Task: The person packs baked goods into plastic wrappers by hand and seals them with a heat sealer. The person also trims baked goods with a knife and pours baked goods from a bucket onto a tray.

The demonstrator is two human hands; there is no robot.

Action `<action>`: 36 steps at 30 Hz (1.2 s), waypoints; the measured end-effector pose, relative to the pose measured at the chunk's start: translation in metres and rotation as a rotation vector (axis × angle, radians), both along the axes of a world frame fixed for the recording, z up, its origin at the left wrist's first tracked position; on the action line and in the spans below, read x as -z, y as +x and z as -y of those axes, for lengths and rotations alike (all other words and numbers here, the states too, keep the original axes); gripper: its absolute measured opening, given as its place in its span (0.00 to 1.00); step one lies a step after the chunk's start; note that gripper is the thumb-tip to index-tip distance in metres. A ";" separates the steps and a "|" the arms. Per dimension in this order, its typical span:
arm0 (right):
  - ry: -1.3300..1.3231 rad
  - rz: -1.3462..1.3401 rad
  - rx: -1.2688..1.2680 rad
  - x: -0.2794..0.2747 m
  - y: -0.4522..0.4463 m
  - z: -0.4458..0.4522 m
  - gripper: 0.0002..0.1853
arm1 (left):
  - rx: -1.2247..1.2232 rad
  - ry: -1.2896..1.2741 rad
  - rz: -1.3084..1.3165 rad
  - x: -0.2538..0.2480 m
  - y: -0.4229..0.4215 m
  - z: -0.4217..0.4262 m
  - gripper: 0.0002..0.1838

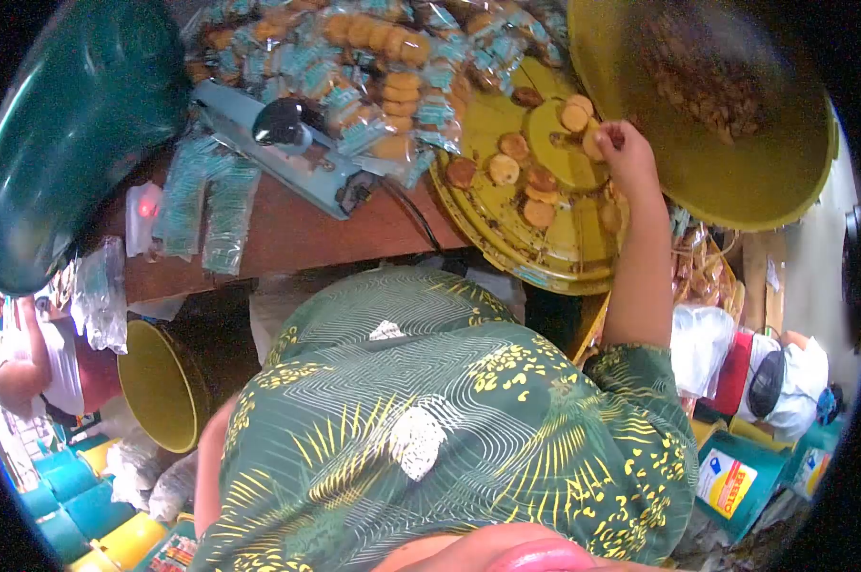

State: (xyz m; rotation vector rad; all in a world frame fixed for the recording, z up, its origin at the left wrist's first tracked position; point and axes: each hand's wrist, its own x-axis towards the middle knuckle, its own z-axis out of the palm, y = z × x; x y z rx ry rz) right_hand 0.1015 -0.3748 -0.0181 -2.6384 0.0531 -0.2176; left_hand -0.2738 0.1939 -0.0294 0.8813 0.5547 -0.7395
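My right hand (628,157) is closed in a pinch at the edge of a round biscuit (593,145), over the yellow lid (473,214). Beside the fingertips lies another pale biscuit (575,113). Several more, some golden and some dark brown, are scattered over the lid, including a dark one (461,173) near its left side. Of my left side only part of the arm (213,462) shows, hanging down; the left hand is out of sight. Left of the lid, clear printed packets of stacked biscuits (400,107) are heaped on the table.
A blue bag sealer (302,176) stands before the packets, its black cable running to the lid. Flat printed wrappers (230,214) hang over the table edge (354,238). A large yellow bucket (764,195) tilts at right with brown pieces inside. A green container (78,133) rises at left.
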 end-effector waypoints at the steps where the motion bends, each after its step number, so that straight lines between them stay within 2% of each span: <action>1: 0.013 -0.034 -0.019 -0.007 -0.011 -0.005 0.15 | 0.039 -0.054 0.064 -0.019 0.012 -0.004 0.24; 2: 0.057 -0.036 -0.033 -0.011 -0.015 -0.009 0.14 | 0.070 -0.087 0.122 -0.035 0.026 -0.011 0.24; 3: 0.102 -0.040 -0.042 -0.013 -0.020 -0.014 0.14 | -0.014 -0.032 0.204 -0.042 0.042 -0.022 0.24; 4: 0.145 -0.046 -0.048 -0.013 -0.023 -0.017 0.13 | -0.165 0.159 0.284 -0.044 0.061 -0.032 0.24; 6: -0.004 0.064 -0.043 -0.007 -0.009 -0.022 0.14 | -0.313 0.827 0.469 -0.027 0.120 -0.049 0.26; 8: -0.068 0.144 -0.055 -0.006 0.001 -0.029 0.15 | 0.005 1.689 0.685 -0.042 0.181 -0.032 0.25; 10: -0.042 0.216 -0.083 -0.014 0.010 -0.045 0.15 | 0.086 1.795 0.897 0.016 0.234 -0.079 0.23; 11: -0.151 0.269 -0.045 -0.014 0.013 -0.048 0.16 | 0.126 1.845 1.004 0.037 0.251 -0.094 0.21; 13: -0.371 0.374 0.031 -0.007 0.024 -0.051 0.17 | 0.348 2.048 1.064 0.034 0.264 -0.084 0.19; 14: -0.348 0.286 0.056 -0.001 0.035 -0.050 0.18 | 0.463 2.147 1.082 0.033 0.267 -0.077 0.18; 17: -0.324 0.241 -0.245 -0.028 0.022 -0.093 0.18 | 0.193 2.055 0.965 0.017 0.262 -0.040 0.16; 20: -0.382 -0.011 -0.292 -0.036 0.029 -0.114 0.17 | 0.102 2.160 1.124 0.037 0.259 -0.049 0.14; 23: -0.052 -0.059 -0.120 -0.037 0.038 -0.116 0.16 | -0.144 1.976 1.214 0.030 0.257 -0.041 0.11; 26: 0.282 0.044 -0.120 -0.020 0.038 -0.101 0.13 | -0.113 1.901 1.227 0.034 0.256 -0.046 0.09; 29: 0.404 -0.011 -0.157 -0.001 0.021 -0.074 0.11 | -0.084 2.071 1.334 0.023 0.256 -0.039 0.10; 32: -0.007 0.351 -0.182 -0.031 -0.029 -0.079 0.15 | -0.254 1.946 1.174 0.041 0.251 -0.060 0.11; 33: 0.075 0.290 -0.133 -0.031 -0.040 -0.075 0.15 | -0.318 1.899 1.118 0.041 0.250 -0.062 0.11; 35: 0.242 0.164 -0.039 -0.031 -0.063 -0.068 0.15 | -0.463 1.801 0.986 0.003 0.242 -0.053 0.13; 36: 0.271 0.079 -0.045 -0.037 -0.078 -0.073 0.15 | -0.605 1.598 1.119 -0.016 0.238 -0.041 0.13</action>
